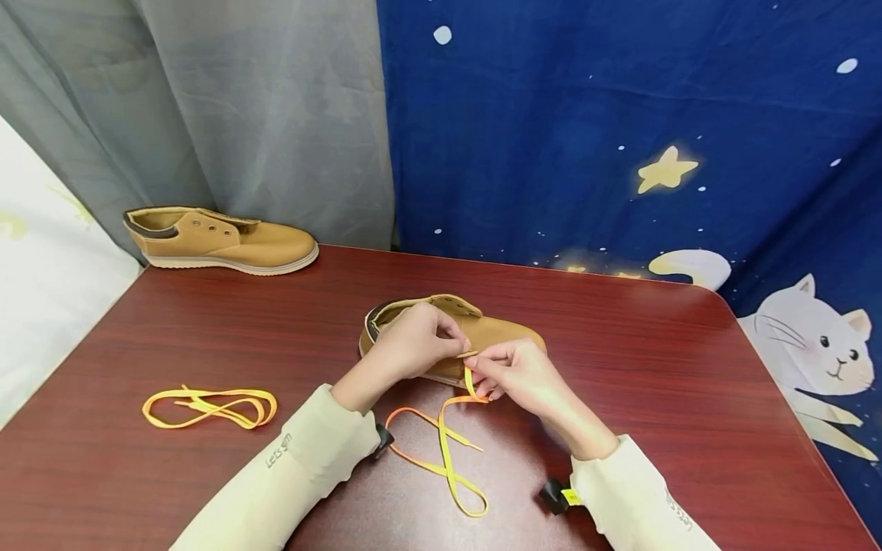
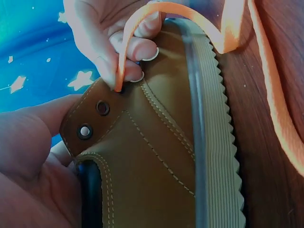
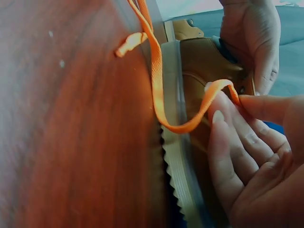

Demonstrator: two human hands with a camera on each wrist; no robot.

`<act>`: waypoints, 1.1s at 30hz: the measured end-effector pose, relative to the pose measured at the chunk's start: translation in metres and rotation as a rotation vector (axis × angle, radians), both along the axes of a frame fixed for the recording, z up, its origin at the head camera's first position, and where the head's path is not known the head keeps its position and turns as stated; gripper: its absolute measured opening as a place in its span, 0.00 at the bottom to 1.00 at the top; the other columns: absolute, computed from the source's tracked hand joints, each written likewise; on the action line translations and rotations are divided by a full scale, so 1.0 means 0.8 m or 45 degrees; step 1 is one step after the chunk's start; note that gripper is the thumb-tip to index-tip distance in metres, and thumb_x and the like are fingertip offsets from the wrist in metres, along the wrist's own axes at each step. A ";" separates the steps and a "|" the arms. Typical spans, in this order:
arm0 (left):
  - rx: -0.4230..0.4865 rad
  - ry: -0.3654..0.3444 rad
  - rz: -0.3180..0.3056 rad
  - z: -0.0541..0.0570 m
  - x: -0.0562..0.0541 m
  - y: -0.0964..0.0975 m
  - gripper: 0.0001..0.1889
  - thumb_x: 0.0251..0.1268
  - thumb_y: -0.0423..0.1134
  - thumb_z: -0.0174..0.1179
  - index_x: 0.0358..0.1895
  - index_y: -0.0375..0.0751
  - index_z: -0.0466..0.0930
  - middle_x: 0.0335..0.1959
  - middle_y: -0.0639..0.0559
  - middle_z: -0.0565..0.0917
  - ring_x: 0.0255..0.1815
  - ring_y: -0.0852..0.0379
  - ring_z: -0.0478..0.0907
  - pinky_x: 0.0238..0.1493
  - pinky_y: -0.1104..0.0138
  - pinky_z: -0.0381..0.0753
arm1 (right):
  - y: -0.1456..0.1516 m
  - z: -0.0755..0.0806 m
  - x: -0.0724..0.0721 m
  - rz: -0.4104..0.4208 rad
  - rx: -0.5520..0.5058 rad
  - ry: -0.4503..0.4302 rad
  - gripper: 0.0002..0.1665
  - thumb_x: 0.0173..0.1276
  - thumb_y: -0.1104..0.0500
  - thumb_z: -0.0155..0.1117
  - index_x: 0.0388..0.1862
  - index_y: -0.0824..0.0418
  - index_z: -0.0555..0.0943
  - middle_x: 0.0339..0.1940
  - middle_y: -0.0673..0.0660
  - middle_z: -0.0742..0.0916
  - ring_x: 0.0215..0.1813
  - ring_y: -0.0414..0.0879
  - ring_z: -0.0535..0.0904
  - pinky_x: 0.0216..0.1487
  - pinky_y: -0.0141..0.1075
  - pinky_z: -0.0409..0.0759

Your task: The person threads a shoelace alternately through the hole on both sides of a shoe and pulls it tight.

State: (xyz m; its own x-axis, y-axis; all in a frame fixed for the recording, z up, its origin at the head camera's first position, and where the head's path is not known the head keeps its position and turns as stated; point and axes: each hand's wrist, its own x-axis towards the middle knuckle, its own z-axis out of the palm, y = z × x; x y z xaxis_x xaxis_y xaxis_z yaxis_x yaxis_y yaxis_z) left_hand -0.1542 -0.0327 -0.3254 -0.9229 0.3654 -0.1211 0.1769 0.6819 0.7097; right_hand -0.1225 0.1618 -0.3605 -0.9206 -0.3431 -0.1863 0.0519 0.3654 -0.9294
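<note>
A tan shoe (image 1: 506,329) stands on the table, its toe pointing right. My left hand (image 1: 416,340) grips the shoe's eyelet flap (image 2: 90,114), thumb on one side and fingers on the other. Two metal-ringed eyelets show on that flap in the left wrist view. With thumb and fingertips, my right hand (image 1: 520,375) pinches a yellow-orange shoelace (image 2: 180,8) close against the flap, right at the eyelet nearest the toe. That eyelet is mostly hidden by the fingers. The rest of the lace loops loosely down onto the table in front of the shoe.
A second tan shoe (image 1: 269,249), without a lace, stands at the table's back left edge. Another yellow lace (image 1: 210,405) lies in a folded loop on the left of the dark red table (image 1: 654,360). Grey and blue curtains (image 1: 551,138) hang behind.
</note>
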 end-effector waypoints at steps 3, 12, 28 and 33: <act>-0.006 0.016 0.023 -0.001 0.001 0.001 0.05 0.63 0.45 0.67 0.31 0.53 0.91 0.25 0.63 0.87 0.25 0.62 0.71 0.28 0.69 0.67 | 0.004 0.004 -0.001 0.033 0.070 0.048 0.14 0.72 0.57 0.64 0.39 0.69 0.88 0.27 0.56 0.90 0.27 0.39 0.86 0.31 0.35 0.86; 0.073 0.063 -0.011 -0.004 0.001 0.004 0.08 0.71 0.43 0.63 0.36 0.45 0.86 0.33 0.55 0.89 0.32 0.64 0.79 0.35 0.71 0.74 | 0.014 0.014 -0.003 -0.108 0.288 0.411 0.08 0.64 0.57 0.73 0.42 0.54 0.89 0.34 0.52 0.92 0.32 0.40 0.88 0.30 0.31 0.82; 0.246 0.104 0.047 -0.003 0.000 0.003 0.09 0.59 0.45 0.73 0.35 0.43 0.92 0.34 0.53 0.91 0.40 0.62 0.83 0.37 0.72 0.77 | 0.006 0.014 -0.001 -0.096 0.293 0.569 0.06 0.65 0.61 0.72 0.41 0.56 0.90 0.31 0.51 0.92 0.31 0.38 0.87 0.30 0.29 0.82; 0.226 0.157 0.052 -0.005 0.001 0.004 0.07 0.60 0.44 0.72 0.32 0.44 0.92 0.32 0.53 0.91 0.37 0.61 0.79 0.34 0.71 0.73 | 0.005 0.015 0.000 -0.095 0.314 0.588 0.06 0.64 0.61 0.73 0.40 0.56 0.90 0.32 0.51 0.92 0.31 0.37 0.87 0.31 0.29 0.83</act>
State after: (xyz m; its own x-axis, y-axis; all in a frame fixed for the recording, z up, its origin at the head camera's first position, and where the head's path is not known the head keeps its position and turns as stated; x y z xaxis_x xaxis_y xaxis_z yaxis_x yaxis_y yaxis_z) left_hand -0.1537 -0.0294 -0.3293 -0.9412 0.3332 0.0566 0.2448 0.5564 0.7940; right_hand -0.1225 0.1661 -0.3488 -0.9462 -0.2708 0.1774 -0.3083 0.5869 -0.7486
